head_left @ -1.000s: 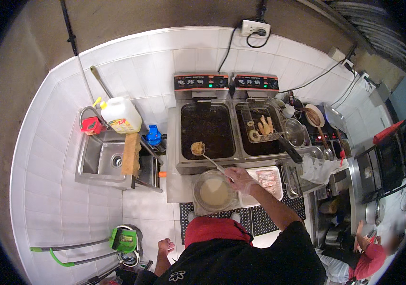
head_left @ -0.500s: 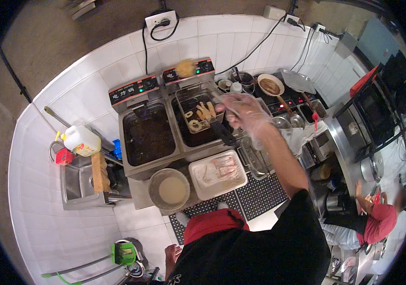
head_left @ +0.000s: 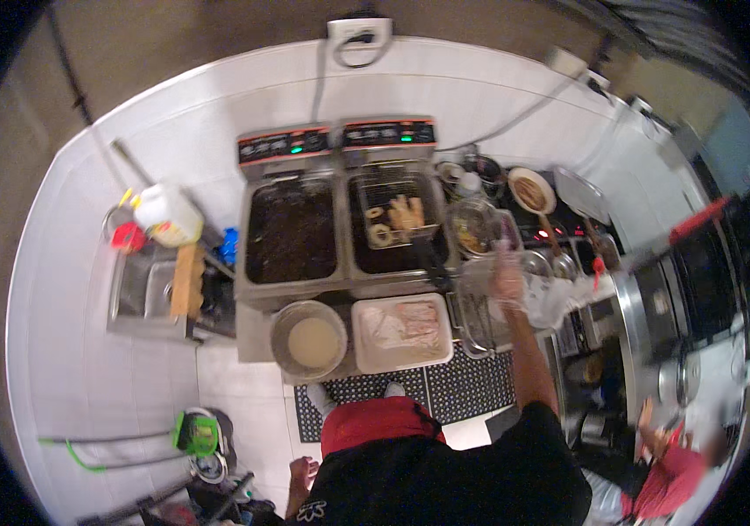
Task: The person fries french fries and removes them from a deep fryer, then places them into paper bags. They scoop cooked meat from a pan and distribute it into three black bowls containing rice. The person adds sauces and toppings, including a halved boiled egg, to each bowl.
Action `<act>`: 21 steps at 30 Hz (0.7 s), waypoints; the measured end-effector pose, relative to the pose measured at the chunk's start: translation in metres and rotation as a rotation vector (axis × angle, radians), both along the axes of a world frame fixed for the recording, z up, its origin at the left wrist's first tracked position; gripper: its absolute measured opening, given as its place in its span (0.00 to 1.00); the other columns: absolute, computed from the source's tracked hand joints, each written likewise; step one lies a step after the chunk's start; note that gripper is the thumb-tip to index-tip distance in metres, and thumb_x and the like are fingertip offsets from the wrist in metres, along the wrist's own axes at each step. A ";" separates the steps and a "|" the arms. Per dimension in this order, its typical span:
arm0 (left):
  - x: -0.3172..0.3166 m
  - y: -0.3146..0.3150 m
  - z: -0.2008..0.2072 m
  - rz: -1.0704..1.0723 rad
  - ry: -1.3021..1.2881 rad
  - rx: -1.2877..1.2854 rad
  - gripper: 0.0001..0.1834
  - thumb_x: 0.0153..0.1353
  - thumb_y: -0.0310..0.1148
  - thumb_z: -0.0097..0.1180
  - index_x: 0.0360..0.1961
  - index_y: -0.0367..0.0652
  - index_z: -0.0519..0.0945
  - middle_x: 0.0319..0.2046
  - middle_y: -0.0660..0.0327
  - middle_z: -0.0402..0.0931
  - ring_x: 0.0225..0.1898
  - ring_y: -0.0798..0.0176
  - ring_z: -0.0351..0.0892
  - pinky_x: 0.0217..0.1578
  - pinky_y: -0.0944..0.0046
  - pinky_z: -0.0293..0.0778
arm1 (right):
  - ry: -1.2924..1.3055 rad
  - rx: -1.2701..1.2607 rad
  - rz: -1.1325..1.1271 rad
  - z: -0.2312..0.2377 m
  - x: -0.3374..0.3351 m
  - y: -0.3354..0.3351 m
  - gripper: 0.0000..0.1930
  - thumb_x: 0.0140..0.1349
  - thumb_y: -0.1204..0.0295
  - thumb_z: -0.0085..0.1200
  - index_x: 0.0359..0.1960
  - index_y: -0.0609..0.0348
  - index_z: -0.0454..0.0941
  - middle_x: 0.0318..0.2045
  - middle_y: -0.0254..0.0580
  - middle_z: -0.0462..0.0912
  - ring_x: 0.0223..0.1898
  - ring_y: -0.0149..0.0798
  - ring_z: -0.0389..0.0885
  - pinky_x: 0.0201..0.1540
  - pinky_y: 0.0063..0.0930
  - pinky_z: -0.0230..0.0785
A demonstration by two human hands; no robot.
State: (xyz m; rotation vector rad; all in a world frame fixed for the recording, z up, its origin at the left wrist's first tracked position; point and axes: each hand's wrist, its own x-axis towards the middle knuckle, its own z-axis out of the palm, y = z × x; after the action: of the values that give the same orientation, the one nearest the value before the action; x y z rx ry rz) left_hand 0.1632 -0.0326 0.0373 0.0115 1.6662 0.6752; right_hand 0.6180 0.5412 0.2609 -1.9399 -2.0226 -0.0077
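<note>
My right hand (head_left: 507,279), in a clear plastic glove, is beside a round see-through bowl or mesh (head_left: 474,226) with something yellowish inside. Its fingers look closed, but motion blur hides what is in them. To its left a wire fry basket (head_left: 385,188) sits in the right-hand fryer (head_left: 359,260), its dark handle (head_left: 430,260) pointing towards me. Pale golden strips (head_left: 406,216) and two rings (head_left: 381,233) lie in the basket. Low by my side, my left hand (head_left: 304,473) hangs with fingers loosely apart and holds nothing.
The left fryer (head_left: 292,230) holds dark oil. In front are a batter bowl (head_left: 314,343) and a white tray (head_left: 402,332) of floured pieces. Pans and ladles (head_left: 559,261) crowd the hob at right. A sink (head_left: 154,294) stands left; another person (head_left: 673,465) works at lower right.
My right hand has moved from above the fry basket to the right and nearer me. The blurred golden thing before the fryer panel is gone from there. The whole view has shifted.
</note>
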 end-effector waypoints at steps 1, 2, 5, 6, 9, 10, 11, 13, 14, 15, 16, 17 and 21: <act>-0.003 -0.003 0.000 0.011 0.005 -0.017 0.19 0.70 0.41 0.52 0.56 0.42 0.76 0.50 0.46 0.82 0.50 0.43 0.85 0.52 0.38 0.78 | 0.128 0.028 -0.030 0.034 -0.016 0.002 0.28 0.74 0.65 0.47 0.74 0.51 0.64 0.47 0.65 0.83 0.41 0.63 0.85 0.41 0.56 0.77; -0.006 -0.004 0.000 0.016 0.005 -0.026 0.19 0.70 0.41 0.52 0.56 0.42 0.76 0.50 0.46 0.82 0.50 0.43 0.85 0.52 0.38 0.78 | 0.019 -0.007 0.020 0.072 -0.033 0.003 0.26 0.74 0.64 0.48 0.72 0.52 0.66 0.46 0.66 0.83 0.42 0.63 0.85 0.41 0.56 0.77; -0.017 -0.003 -0.001 0.116 0.030 -0.094 0.18 0.70 0.40 0.52 0.55 0.43 0.75 0.50 0.47 0.82 0.48 0.44 0.86 0.50 0.38 0.80 | -0.084 -0.113 0.190 0.179 -0.101 0.002 0.22 0.75 0.62 0.48 0.66 0.53 0.73 0.41 0.67 0.84 0.42 0.64 0.85 0.44 0.56 0.76; -0.022 0.000 -0.003 0.147 0.001 -0.070 0.17 0.70 0.40 0.52 0.55 0.43 0.75 0.49 0.47 0.82 0.48 0.44 0.86 0.50 0.38 0.80 | -0.080 -0.089 0.322 0.204 -0.127 0.003 0.21 0.75 0.61 0.48 0.65 0.54 0.75 0.40 0.67 0.84 0.43 0.64 0.85 0.45 0.56 0.76; -0.047 0.019 -0.014 0.195 -0.032 -0.177 0.17 0.72 0.40 0.50 0.54 0.42 0.76 0.47 0.50 0.82 0.46 0.46 0.86 0.49 0.39 0.80 | -0.046 -0.156 0.620 0.220 -0.220 0.022 0.16 0.72 0.64 0.49 0.47 0.64 0.81 0.39 0.66 0.84 0.42 0.64 0.86 0.42 0.59 0.76; -0.055 0.022 -0.017 0.236 -0.051 -0.133 0.16 0.72 0.41 0.49 0.53 0.42 0.76 0.46 0.51 0.82 0.45 0.47 0.87 0.48 0.39 0.80 | -0.185 -0.237 0.653 0.211 -0.256 0.037 0.16 0.71 0.64 0.49 0.43 0.66 0.83 0.37 0.66 0.84 0.41 0.64 0.86 0.41 0.57 0.77; -0.063 0.025 -0.020 0.251 -0.050 -0.111 0.16 0.72 0.41 0.48 0.52 0.43 0.77 0.44 0.52 0.83 0.44 0.48 0.87 0.47 0.39 0.80 | -0.298 -0.253 0.729 0.194 -0.289 0.047 0.15 0.68 0.65 0.51 0.40 0.67 0.83 0.34 0.65 0.83 0.38 0.62 0.85 0.40 0.55 0.77; -0.082 0.026 -0.025 0.264 -0.033 -0.095 0.15 0.72 0.40 0.46 0.50 0.44 0.78 0.38 0.57 0.83 0.39 0.51 0.87 0.43 0.41 0.80 | -0.226 -0.361 0.687 0.157 -0.349 0.066 0.14 0.63 0.68 0.53 0.35 0.68 0.84 0.28 0.63 0.81 0.31 0.60 0.82 0.37 0.51 0.75; -0.091 0.025 -0.026 0.317 -0.054 -0.019 0.15 0.72 0.40 0.46 0.50 0.45 0.78 0.37 0.57 0.83 0.38 0.52 0.87 0.43 0.42 0.81 | -0.189 -0.406 0.662 0.138 -0.380 0.075 0.12 0.59 0.69 0.55 0.33 0.67 0.85 0.25 0.62 0.79 0.28 0.58 0.79 0.35 0.49 0.74; -0.100 0.020 -0.026 0.362 -0.071 -0.007 0.15 0.71 0.40 0.47 0.50 0.45 0.79 0.36 0.58 0.84 0.38 0.52 0.87 0.42 0.43 0.81 | -0.189 -0.419 0.656 0.122 -0.407 0.083 0.12 0.59 0.69 0.55 0.33 0.67 0.85 0.26 0.62 0.80 0.28 0.58 0.80 0.35 0.49 0.75; -0.109 0.015 -0.026 0.409 -0.082 -0.041 0.14 0.71 0.40 0.47 0.50 0.45 0.79 0.35 0.58 0.84 0.37 0.53 0.87 0.41 0.44 0.81 | -0.200 -0.418 0.652 0.108 -0.432 0.089 0.12 0.59 0.69 0.56 0.33 0.67 0.85 0.26 0.62 0.80 0.29 0.58 0.80 0.36 0.49 0.75; -0.116 0.012 -0.028 0.442 -0.052 -0.089 0.15 0.71 0.40 0.48 0.51 0.44 0.79 0.36 0.56 0.84 0.37 0.52 0.87 0.39 0.46 0.81 | -0.212 -0.414 0.645 0.095 -0.455 0.094 0.12 0.59 0.69 0.56 0.33 0.68 0.85 0.27 0.62 0.81 0.30 0.58 0.81 0.36 0.49 0.76; -0.138 -0.022 -0.027 0.533 -0.037 -0.096 0.15 0.70 0.38 0.48 0.51 0.41 0.78 0.41 0.48 0.84 0.37 0.47 0.87 0.37 0.43 0.82 | -0.294 -0.394 0.643 0.069 -0.518 0.114 0.11 0.58 0.70 0.58 0.32 0.68 0.86 0.28 0.62 0.83 0.32 0.58 0.84 0.38 0.48 0.77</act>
State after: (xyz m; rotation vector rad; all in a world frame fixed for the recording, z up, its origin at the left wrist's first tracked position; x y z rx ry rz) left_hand 0.0257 -0.0545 0.0100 -0.5262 1.6739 0.9825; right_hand 0.0997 0.6553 0.3300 -1.4425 -2.9475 0.2943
